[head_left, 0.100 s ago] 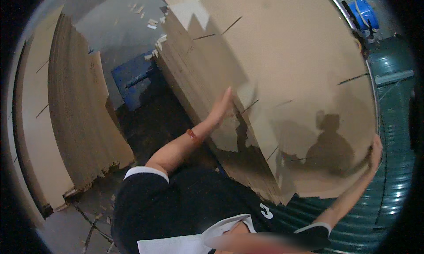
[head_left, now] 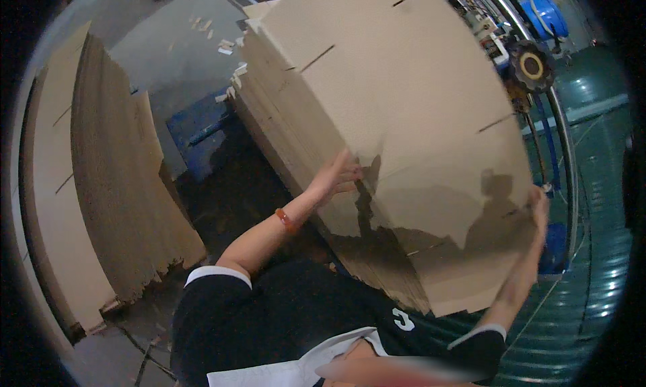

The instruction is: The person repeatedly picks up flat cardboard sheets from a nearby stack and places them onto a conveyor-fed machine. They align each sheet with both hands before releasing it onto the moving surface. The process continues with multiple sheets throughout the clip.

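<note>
A large brown cardboard sheet (head_left: 417, 98) with short dark slots along its edges lies on top of a tall stack of cardboard sheets (head_left: 289, 128). My left hand (head_left: 338, 174) is at the near left side of the stack, fingers stretched out and slightly apart, beside the sheet's left edge. At the opposite edge, my right hand (head_left: 537, 205) grips the sheet's right border; part of its fingers is hard to make out. Shadows of my head and arms fall across the sheet's near half.
Another cardboard stack (head_left: 121, 165) stands at the left. Between the stacks lies a blue pallet-like piece (head_left: 198, 131) on the floor, with cardboard scraps (head_left: 225, 47) beyond. Along the right runs a machine with a metal rail (head_left: 562, 131), a dark handwheel (head_left: 531, 65) and a blue reel (head_left: 546, 14).
The cardboard sheet has shifted left over the stack, with my right hand moving left along with it. More of the machine shows at the right. My left hand's fingers have spread.
</note>
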`<state>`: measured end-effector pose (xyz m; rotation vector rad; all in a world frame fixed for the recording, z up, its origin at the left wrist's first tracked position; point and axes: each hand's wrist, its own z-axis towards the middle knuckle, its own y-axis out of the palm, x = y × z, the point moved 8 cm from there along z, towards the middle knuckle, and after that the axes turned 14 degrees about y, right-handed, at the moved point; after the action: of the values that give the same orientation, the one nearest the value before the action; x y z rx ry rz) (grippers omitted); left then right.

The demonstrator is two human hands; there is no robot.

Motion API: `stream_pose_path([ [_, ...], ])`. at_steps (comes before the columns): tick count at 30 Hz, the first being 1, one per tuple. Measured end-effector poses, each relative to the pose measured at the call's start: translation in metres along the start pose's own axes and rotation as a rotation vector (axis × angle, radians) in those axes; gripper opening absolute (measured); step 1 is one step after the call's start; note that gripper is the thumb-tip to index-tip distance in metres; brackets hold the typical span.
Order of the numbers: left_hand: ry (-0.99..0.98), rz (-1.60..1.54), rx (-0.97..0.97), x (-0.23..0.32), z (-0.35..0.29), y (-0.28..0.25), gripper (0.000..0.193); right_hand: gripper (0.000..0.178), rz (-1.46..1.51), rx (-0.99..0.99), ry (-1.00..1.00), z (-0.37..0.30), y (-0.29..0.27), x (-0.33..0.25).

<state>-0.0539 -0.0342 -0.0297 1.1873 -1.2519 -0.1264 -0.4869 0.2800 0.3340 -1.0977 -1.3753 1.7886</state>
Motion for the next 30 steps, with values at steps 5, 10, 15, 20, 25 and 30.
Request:
stream_pose_path([
  [5,-0.057,0.573,0.191,-0.021,0.004,-0.037,0.051,0.068,-0.302,0.310,-0.132,-0.057,0.193,-0.055],
  [10,0.269,0.333,0.198,-0.062,0.024,-0.059,0.049,0.066,-0.294,0.098,-0.303,-0.268,0.332,-0.135],
  [15,0.280,0.450,0.501,-0.099,0.036,-0.071,0.059,0.061,-0.261,0.291,-0.144,-0.338,0.330,-0.130],
  [20,0.217,0.629,0.582,-0.099,0.064,-0.049,0.074,0.067,-0.201,0.177,-0.298,-0.326,0.322,-0.098],
  [25,0.155,1.142,0.640,-0.052,0.064,-0.022,0.085,0.074,-0.384,0.109,-0.045,-0.299,0.327,-0.043],
  [30,-0.195,1.108,0.484,-0.039,0.086,-0.027,0.089,0.071,-0.268,0.288,-0.203,-0.268,0.341,-0.020],
])
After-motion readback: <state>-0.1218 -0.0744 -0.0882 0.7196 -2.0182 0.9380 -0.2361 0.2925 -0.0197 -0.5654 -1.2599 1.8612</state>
